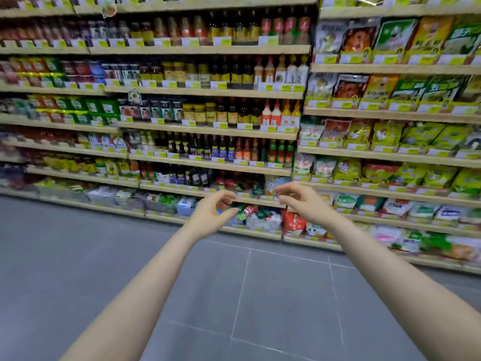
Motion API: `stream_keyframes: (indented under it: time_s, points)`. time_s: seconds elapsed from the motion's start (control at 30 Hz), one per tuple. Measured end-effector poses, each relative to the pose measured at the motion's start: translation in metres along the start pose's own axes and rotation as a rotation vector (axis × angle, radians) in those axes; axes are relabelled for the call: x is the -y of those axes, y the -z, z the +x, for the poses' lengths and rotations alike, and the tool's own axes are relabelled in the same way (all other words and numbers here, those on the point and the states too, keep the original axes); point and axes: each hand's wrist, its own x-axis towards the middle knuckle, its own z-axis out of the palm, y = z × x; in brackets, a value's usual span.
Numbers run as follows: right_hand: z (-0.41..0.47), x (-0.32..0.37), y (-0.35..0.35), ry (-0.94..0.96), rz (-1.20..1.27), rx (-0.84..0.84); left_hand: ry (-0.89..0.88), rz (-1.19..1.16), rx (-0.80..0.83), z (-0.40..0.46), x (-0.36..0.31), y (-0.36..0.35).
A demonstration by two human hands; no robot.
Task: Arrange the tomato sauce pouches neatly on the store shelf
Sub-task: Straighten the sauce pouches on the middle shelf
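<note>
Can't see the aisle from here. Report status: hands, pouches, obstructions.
Left hand and right hand both open, empty, reaching toward the low shelf. Red and green pouches jumbled there, untouched. Nothing in the way.

The low shelf (208, 193) before me holds red-and-green tomato sauce pouches (234, 184), with dark sauce bottles (182, 175) standing just left of them.

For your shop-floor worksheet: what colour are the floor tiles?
Grey floor tiles, clearest in the head view.
</note>
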Motion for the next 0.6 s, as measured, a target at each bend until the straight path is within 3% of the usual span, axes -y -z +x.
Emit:
stream_keyframes:
  time_s: [0.27, 0.6]
  points:
    - [0.111, -0.024, -0.073, -0.125, 0.057, -0.010, 0.020, 0.040, 0.076, 0.079, 0.108, 0.052]
    - [0.251, -0.089, -0.098, -0.257, 0.066, -0.024, 0.093, -0.030, 0.081, 0.197, 0.228, 0.045]
